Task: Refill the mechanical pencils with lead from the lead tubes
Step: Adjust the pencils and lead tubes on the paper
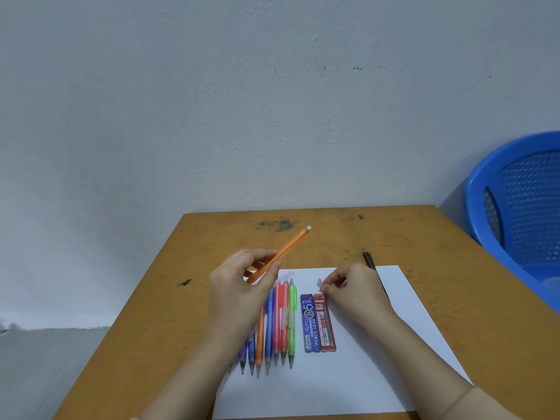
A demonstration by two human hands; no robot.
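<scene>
Left hand (239, 286) grips the slim orange plastic mechanical pencil (289, 247), eraser end tilted up-right; right hand (351, 286), fingers curled, grasp unclear, lies just beyond the flat red plastic lead tube (327, 325).

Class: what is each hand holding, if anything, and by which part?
The left hand grips an orange mechanical pencil by its lower barrel, eraser end up. Whether the right hand holds the small clear cap cannot be told.

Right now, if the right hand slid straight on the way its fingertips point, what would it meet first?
The small clear cap, maybe already touched; beyond it, the green mechanical pencil.
</scene>
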